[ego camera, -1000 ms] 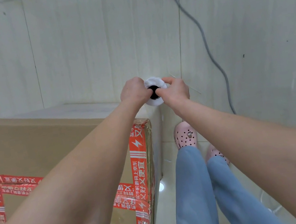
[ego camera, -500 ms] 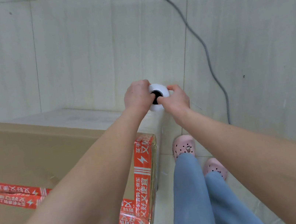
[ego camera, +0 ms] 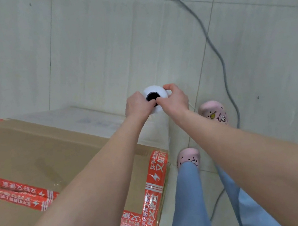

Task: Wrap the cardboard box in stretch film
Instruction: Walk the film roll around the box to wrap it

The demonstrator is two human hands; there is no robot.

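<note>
Nearest the person, the cardboard box [ego camera: 55,166] stands on the floor at their left, its seams and edges bound with red printed tape [ego camera: 156,182]. Its top shows a glossy sheen; whether that is film or clear tape cannot be told. A pale, filmy band lies along its far side and right corner, apparently film already run there.

Both bare forearms reach out over the box's right corner. The left hand [ego camera: 138,105] and right hand [ego camera: 174,99] are each closed on the upper end of the stretch film roll [ego camera: 156,94], fingers curled at the rim of its dark core. The roll is held on end just beyond that corner, likely so film pays out flat against the side as the person walks round.

Below are blue trousers and pink clogs [ego camera: 213,112], close beside the box.

Further off, the floor [ego camera: 95,53] is pale large-format tile. A grey cable [ego camera: 211,44] trails across it past the feet, a possible trip hazard.
</note>
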